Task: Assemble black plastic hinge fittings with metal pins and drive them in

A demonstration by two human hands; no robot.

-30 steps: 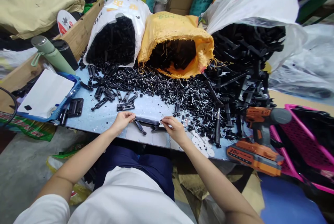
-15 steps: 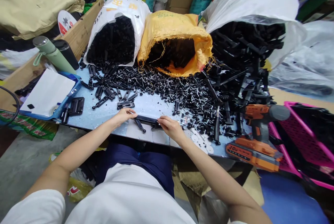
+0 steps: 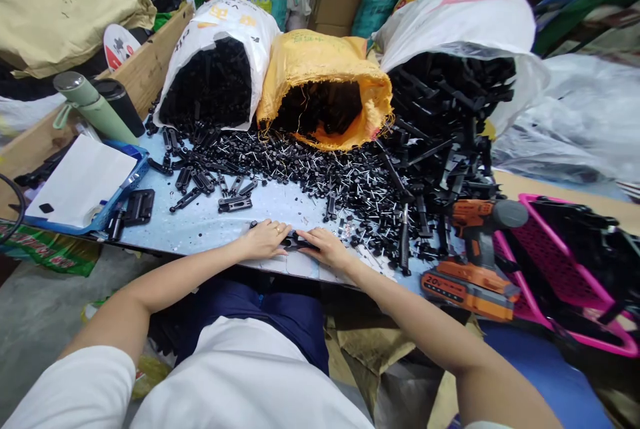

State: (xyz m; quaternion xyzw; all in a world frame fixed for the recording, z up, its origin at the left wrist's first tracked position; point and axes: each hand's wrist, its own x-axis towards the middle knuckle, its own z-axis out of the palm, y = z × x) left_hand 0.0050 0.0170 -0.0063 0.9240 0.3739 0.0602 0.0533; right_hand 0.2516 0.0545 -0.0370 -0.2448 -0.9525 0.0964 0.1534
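Near the front edge of the blue-topped table, both my hands are closed on a long black plastic part (image 3: 295, 242). My left hand (image 3: 267, 240) lies over its left side, fingers bent and covering most of it. From the other side, the thumb and fingers of my right hand (image 3: 326, 248) pinch the right end. Only the middle of the part shows, so its exact kind is unclear. Beyond my hands lie short slotted black pieces (image 3: 235, 204) and a wide heap of small black pieces with metal pins (image 3: 350, 179).
A white sack (image 3: 225, 16), a yellow sack (image 3: 320, 59) and a white plastic bag (image 3: 460, 16) spill black parts. An orange cordless drill (image 3: 473, 269) stands at the right beside a pink basket (image 3: 570, 269). A blue tray (image 3: 107, 206) and green bottle (image 3: 95, 109) are left.
My left hand has moved right and its fingers have closed down over the part. The two hands are closer together. The whole view has shifted slightly.
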